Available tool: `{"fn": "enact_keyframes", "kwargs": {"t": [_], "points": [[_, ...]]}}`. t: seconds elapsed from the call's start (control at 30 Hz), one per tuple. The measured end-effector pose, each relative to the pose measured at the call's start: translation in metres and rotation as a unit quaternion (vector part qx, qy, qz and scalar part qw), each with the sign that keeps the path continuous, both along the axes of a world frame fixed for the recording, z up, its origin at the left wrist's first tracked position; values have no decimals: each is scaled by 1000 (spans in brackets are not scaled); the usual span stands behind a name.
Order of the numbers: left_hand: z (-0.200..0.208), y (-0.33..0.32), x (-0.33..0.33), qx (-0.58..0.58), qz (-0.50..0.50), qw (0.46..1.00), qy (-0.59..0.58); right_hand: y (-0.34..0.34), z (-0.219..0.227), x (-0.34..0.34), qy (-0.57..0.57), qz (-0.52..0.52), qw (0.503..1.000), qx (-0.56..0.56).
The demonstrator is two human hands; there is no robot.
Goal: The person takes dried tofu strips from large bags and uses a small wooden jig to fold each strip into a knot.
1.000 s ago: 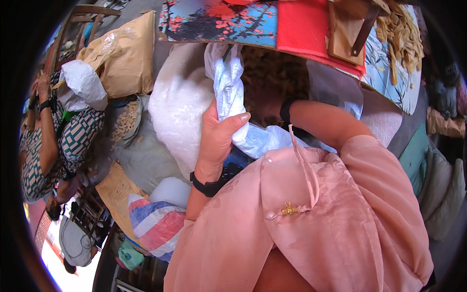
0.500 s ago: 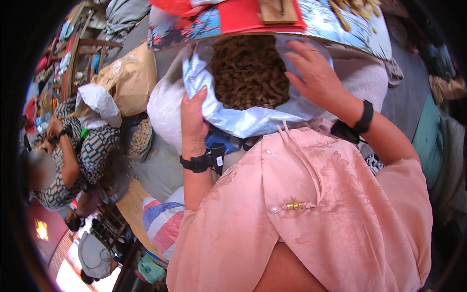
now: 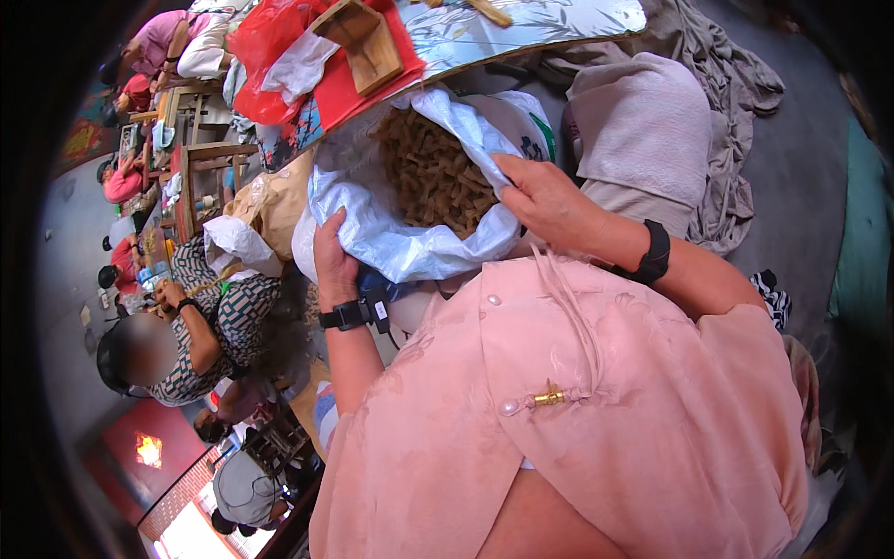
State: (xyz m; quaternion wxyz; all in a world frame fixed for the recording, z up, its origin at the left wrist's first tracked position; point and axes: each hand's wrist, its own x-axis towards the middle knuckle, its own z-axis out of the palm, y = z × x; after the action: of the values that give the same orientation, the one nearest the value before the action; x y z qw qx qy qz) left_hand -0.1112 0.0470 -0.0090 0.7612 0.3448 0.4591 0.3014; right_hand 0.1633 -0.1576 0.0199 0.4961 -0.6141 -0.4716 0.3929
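A white woven plastic sack point(image 3: 372, 250) stands open in front of me. Inside it lie many brown, knobbly, short twisted pieces point(image 3: 438, 177); what they are I cannot tell. On the sack's near left rim, my left hand point(image 3: 333, 256) is closed, thumb over the folded edge and the other fingers hidden behind it. My right hand point(image 3: 551, 200) pinches the rim on the right side, thumb and fingers closed on the plastic. Both hands hold the mouth apart, so the pieces show between them.
Past the sack is a painted board point(image 3: 531, 33) bearing red material, a wooden block point(image 3: 368, 51) and a red plastic bag point(image 3: 265, 56). A pale towel point(image 3: 643, 126) lies to the right. A person in patterned clothes point(image 3: 219, 312) sits at the left, near a brown paper sack point(image 3: 275, 200).
My right hand has come from above the brown pieces to the sack's right rim and closed on it. The view has shifted, and the right rim is drawn up.
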Motion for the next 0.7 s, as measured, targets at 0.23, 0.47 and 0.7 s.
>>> {"fn": "enact_keyframes", "kwargs": {"t": [0.23, 0.47, 0.7], "points": [[60, -33, 67, 704, -113, 385, 585, -24, -17, 25, -40, 5, 999, 6], [2, -3, 155, 323, -570, 659, 371, -30, 6, 28, -24, 91, 996, 12], [-138, 32, 191, 464, -613, 527, 363, 0, 14, 46, 110, 106, 975, -159]]}}
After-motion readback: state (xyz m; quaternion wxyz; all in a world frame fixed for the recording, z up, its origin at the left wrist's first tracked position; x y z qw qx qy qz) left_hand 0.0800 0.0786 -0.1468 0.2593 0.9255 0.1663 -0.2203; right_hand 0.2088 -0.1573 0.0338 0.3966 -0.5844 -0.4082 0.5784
